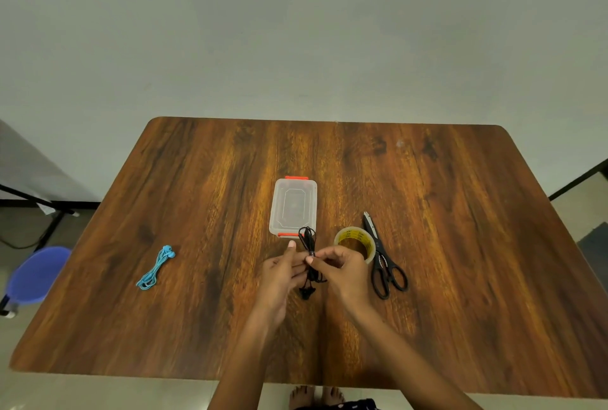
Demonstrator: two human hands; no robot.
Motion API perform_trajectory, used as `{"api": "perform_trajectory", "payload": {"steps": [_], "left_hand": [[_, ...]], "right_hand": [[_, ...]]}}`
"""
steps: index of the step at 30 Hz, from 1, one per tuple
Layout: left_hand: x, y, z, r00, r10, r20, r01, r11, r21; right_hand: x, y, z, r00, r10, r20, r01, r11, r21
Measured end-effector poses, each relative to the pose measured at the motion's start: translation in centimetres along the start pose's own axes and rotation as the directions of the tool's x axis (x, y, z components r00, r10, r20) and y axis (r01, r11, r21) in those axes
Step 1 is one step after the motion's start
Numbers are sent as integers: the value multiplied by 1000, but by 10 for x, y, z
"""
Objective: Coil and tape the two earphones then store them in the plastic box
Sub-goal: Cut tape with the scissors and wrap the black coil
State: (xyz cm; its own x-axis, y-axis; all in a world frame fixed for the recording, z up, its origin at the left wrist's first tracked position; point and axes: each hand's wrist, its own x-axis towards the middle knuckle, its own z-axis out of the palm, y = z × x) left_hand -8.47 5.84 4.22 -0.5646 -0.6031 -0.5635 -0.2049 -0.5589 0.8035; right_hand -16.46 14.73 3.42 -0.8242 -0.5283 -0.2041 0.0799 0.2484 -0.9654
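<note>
A coiled black earphone [308, 242] hangs upright above the table, pinched at its middle between my left hand [283, 273] and my right hand [342, 269]. Its earbuds dangle below the fingers. Just behind it the clear plastic box [292, 206] with red latches lies closed. A coiled blue earphone [155, 268] lies on the table to the left, away from both hands. The roll of clear tape [356, 242] and black scissors [383, 258] lie right of my right hand.
The wooden table [460, 245] stands against a pale wall. A blue stool [36, 273] sits on the floor at the left, beside a black metal frame [39, 202]. Bare feet show below the table's front edge.
</note>
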Motion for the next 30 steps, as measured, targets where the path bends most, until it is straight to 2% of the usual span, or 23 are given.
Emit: {"api": "perform_trajectory", "payload": {"steps": [5,9,12,16,18,21,26,30], "left_hand": [[2,-3,-5,996,65,67,-65,998,-12],[2,-8,-5,994,105,3,-105,994,-5],[3,-9,-5,994,113,1,-113,994,-12],[2,-13,-4,991,129,-21,-129,992,5],[1,-15,-6,990,131,-57,-133,990,-42],[1,-13,-7,982,163,-98,-169,984,-61],[3,-8,-10,972,215,-92,-218,976,-27],[4,-5,-28,947,244,-209,-248,969,8]], "right_hand": [[4,-1,-5,991,101,83,-107,991,77],[9,-3,-8,980,111,165,-112,994,-3],[11,-3,-11,963,157,221,-161,987,-2],[14,0,-12,952,185,243,-180,983,-43],[15,1,-12,946,200,255,-196,980,-38],[15,1,-10,949,218,229,-229,973,20],[17,-4,-3,967,215,140,-234,962,139],[24,-9,9,976,173,130,-188,976,114]]}}
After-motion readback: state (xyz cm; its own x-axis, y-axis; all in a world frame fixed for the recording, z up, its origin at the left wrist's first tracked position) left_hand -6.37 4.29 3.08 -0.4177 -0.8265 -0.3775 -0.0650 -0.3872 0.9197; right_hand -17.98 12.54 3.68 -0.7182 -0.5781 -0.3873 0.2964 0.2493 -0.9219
